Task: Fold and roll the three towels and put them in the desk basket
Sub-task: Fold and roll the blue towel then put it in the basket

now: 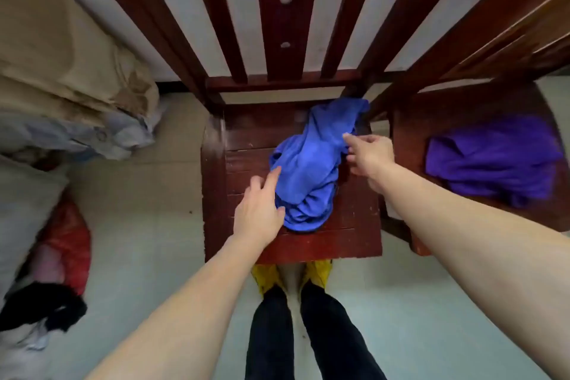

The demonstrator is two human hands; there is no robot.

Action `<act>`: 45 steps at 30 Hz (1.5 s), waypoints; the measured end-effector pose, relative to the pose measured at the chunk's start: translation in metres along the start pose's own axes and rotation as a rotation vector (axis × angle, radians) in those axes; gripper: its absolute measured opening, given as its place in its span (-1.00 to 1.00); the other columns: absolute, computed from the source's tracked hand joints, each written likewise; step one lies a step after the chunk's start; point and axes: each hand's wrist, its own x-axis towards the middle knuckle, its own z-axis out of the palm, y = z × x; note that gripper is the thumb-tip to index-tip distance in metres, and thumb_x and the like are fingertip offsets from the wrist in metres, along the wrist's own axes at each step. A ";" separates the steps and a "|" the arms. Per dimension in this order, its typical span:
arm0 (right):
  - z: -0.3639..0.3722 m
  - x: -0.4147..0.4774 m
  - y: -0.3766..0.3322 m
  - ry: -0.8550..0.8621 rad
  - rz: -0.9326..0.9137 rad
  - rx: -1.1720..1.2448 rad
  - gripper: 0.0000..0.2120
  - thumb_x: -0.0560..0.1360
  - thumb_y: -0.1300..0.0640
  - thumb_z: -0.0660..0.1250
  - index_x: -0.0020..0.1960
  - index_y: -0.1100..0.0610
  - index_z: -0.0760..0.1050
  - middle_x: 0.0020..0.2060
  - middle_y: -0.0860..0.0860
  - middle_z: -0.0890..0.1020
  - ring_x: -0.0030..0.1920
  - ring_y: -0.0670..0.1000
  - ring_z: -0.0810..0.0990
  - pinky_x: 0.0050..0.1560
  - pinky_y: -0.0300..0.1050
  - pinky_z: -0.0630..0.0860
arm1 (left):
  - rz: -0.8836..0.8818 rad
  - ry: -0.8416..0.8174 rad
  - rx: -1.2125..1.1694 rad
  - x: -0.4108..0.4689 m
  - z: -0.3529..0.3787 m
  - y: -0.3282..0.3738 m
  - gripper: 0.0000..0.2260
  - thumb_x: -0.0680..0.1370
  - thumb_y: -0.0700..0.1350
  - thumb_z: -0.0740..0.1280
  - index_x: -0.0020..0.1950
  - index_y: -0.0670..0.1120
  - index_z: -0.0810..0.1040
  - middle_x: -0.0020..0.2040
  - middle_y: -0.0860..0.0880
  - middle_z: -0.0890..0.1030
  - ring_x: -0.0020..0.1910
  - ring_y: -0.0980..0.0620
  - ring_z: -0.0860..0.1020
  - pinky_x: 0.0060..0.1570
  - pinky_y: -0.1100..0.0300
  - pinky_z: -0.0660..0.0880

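A crumpled blue towel (311,163) lies heaped on the seat of a dark red wooden chair (246,139) straight in front of me. My left hand (259,210) lies at the towel's lower left edge, fingers extended and touching the cloth. My right hand (368,153) is at the towel's right side, its fingertips pinching a fold of the fabric. A purple towel (496,160) lies bunched on a second wooden seat (410,133) to the right. No basket is in view.
The chair's slatted back (285,18) rises behind the seat. Bedding and pillows (71,86) pile up at the left, with red cloth (68,244) and black cloth (40,305) below. My legs stand on pale floor (154,241) near yellow footwear (265,278).
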 end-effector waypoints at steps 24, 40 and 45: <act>0.004 -0.004 0.027 0.296 -0.122 -0.103 -0.63 0.36 0.01 0.48 0.10 0.08 0.50 -0.09 -0.01 0.60 -0.05 0.02 0.58 -0.01 -0.11 0.46 | -0.683 0.269 -1.395 0.081 -0.032 -0.028 -0.78 0.56 0.10 0.29 0.06 -0.02 0.45 -0.03 -0.06 0.59 -0.11 0.02 0.58 -0.17 0.14 0.48; -0.026 -0.037 0.104 0.060 -0.022 -0.666 -0.59 0.37 -0.02 0.38 0.19 0.01 0.45 0.07 0.03 0.61 0.10 0.16 0.58 0.04 0.01 0.51 | -0.758 0.023 -0.634 -0.009 0.047 -0.063 -0.84 0.42 -0.01 0.37 -0.27 -0.08 0.51 -0.29 -0.03 0.58 -0.19 -0.12 0.55 -0.18 0.14 0.43; -0.004 -0.015 0.056 0.054 -0.584 -0.886 -0.53 0.46 0.02 0.36 0.34 0.03 0.37 0.22 0.04 0.45 0.26 0.12 0.40 -0.02 0.01 0.45 | -0.666 0.277 -0.857 0.046 0.020 -0.074 -0.61 0.19 0.26 0.36 -0.23 -0.03 0.50 -0.17 -0.14 0.65 -0.16 -0.15 0.61 -0.04 -0.08 0.55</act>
